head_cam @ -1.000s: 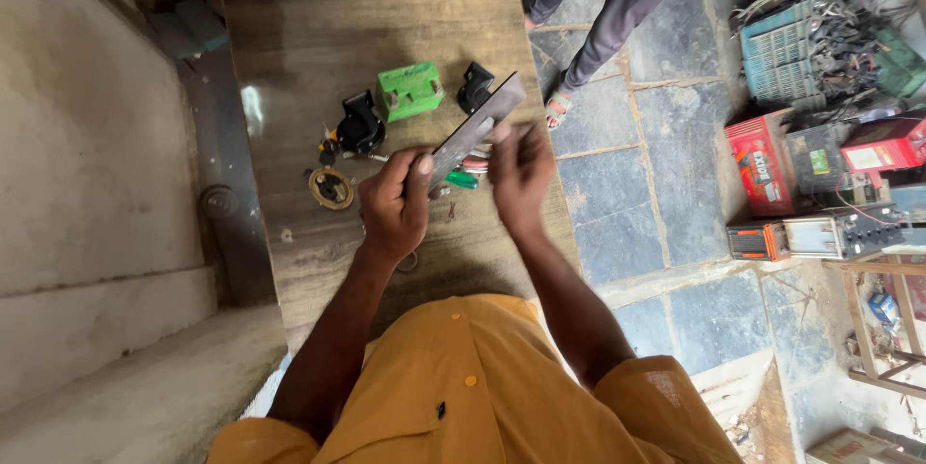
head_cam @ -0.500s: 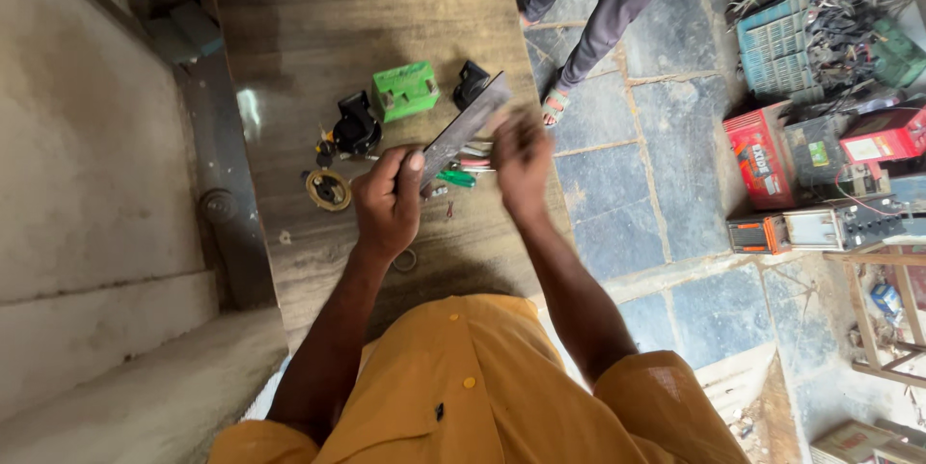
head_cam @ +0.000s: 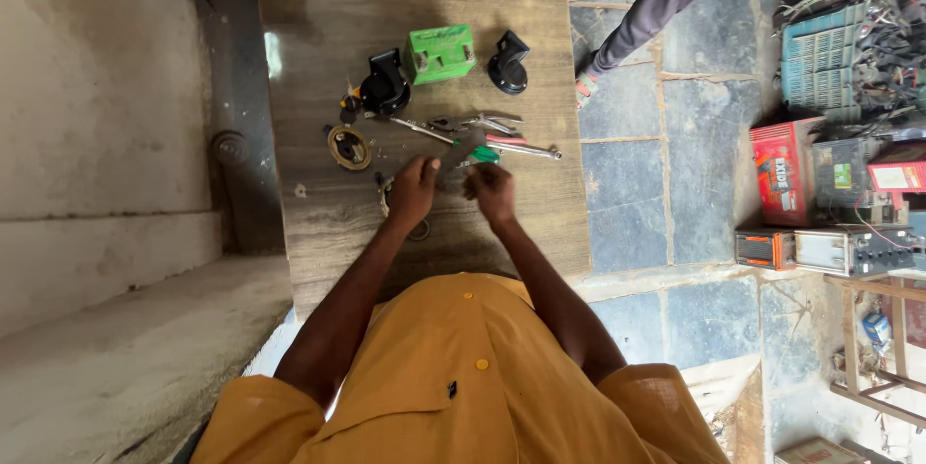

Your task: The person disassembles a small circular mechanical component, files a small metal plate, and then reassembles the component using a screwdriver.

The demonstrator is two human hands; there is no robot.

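Flanking a wooden table (head_cam: 318,1), stone-tiled floor (head_cam: 632,175).

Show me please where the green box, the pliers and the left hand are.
green box (head_cam: 441,52), head view, middle of its top face.
pliers (head_cam: 479,122), head view, near the joint.
left hand (head_cam: 413,190), head view, back of the hand.

Both hands, left (head_cam: 413,192) and right (head_cam: 492,190), grip a small grey part (head_cam: 451,167) above the table (head_cam: 318,1). Pliers (head_cam: 473,123) and a green box (head_cam: 441,52) lie beyond.
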